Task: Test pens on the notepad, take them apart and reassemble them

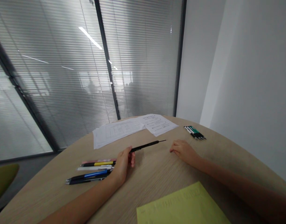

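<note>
My left hand (122,163) is closed around one end of a slim black pen (145,145) and holds it above the table. A thin dark refill (162,141) sticks out of the pen's far end, pointing right. My right hand (181,150) is a little to the right of that tip, apart from it. Its fingers are curled together low over the tabletop; whatever they hold, if anything, is hidden. Beside my left wrist lies a group of pens, among them a yellow pen (98,163), a white pen (94,168) and a blue pen (96,174), partly covered by the hand.
Several green, white and black pens (194,133) lie side by side at the back right of the round wooden table (154,169). Printed sheets (119,129) spread along the far edge. A yellow paper pad (180,207) is at the near edge. A green chair (4,179) stands at left.
</note>
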Tool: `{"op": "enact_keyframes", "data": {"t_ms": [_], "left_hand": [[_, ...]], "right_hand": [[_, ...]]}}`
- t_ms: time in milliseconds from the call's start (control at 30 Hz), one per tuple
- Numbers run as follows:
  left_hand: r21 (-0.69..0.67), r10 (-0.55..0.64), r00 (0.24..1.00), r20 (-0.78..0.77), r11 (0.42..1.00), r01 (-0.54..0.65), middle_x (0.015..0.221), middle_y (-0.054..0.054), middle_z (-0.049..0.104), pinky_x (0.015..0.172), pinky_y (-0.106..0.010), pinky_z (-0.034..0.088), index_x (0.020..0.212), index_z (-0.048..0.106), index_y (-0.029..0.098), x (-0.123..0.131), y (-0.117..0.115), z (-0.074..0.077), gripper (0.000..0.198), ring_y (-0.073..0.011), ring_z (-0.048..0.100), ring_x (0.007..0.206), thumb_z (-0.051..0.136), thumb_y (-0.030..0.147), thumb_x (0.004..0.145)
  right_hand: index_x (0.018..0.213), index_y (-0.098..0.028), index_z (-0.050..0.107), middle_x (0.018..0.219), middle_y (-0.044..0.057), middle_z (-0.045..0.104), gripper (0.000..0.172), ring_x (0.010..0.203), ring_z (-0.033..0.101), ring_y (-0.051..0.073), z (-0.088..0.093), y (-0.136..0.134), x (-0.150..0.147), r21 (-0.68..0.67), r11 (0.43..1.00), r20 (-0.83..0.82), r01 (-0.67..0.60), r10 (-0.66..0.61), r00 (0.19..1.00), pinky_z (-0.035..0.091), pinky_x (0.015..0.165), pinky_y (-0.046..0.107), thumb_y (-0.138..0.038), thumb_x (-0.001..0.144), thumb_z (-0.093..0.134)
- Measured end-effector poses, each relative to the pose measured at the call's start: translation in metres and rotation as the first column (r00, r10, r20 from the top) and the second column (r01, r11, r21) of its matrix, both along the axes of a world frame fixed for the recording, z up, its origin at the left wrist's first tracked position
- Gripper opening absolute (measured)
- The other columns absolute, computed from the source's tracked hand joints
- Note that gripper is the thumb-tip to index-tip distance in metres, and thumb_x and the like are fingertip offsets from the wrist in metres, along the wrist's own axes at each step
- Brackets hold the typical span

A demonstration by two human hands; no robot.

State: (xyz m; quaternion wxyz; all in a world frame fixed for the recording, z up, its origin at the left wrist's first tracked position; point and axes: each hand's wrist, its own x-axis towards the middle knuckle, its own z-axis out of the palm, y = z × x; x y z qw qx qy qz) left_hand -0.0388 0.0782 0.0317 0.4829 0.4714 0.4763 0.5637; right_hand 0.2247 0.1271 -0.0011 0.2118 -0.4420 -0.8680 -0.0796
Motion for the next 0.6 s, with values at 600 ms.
{"op": "enact_keyframes", "data": {"t_ms": [600], "left_hand": [[-0.007,0.002,1.000,-0.014,1.000,-0.002,0.030,0.006,0.038,0.038,-0.021,0.027,0.047,0.047,0.018,-0.0009,-0.0003,-0.0008,0.033,-0.0084,0.033,0.031,0.046,0.043,0.068]], "right_hand": [[0.080,-0.018,0.062,0.080,0.004,0.063,0.010,0.081,0.054,0.019,0.0094,-0.0084,-0.0043,0.053,0.998,-0.064,0.035,-0.031,0.997,0.036,0.075,0.032,-0.021,0.071,0.057]]}}
